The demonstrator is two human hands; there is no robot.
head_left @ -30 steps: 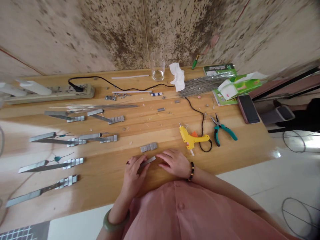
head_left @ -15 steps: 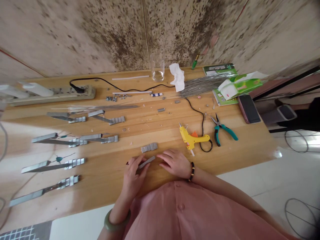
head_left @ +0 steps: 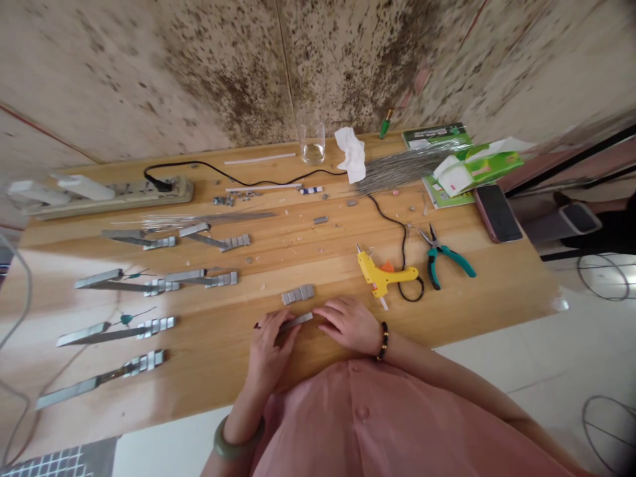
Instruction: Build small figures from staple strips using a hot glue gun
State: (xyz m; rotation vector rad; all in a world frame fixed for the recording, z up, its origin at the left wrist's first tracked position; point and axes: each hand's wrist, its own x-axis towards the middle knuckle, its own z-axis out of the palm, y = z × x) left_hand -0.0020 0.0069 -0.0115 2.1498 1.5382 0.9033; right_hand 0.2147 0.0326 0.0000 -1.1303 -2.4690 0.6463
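Sticking out from the pinching left hand (head_left: 271, 341), a grey strip (head_left: 301, 320) is near the front edge of the wooden table (head_left: 209, 371). The right hand (head_left: 352, 326), fingers slightly parted, lies just beside. Behind stands a dark-spotted wall (head_left: 238, 79).

Left grip (head_left: 272, 336) pinches; right grip (head_left: 352, 326) (loosely curved) rests near.
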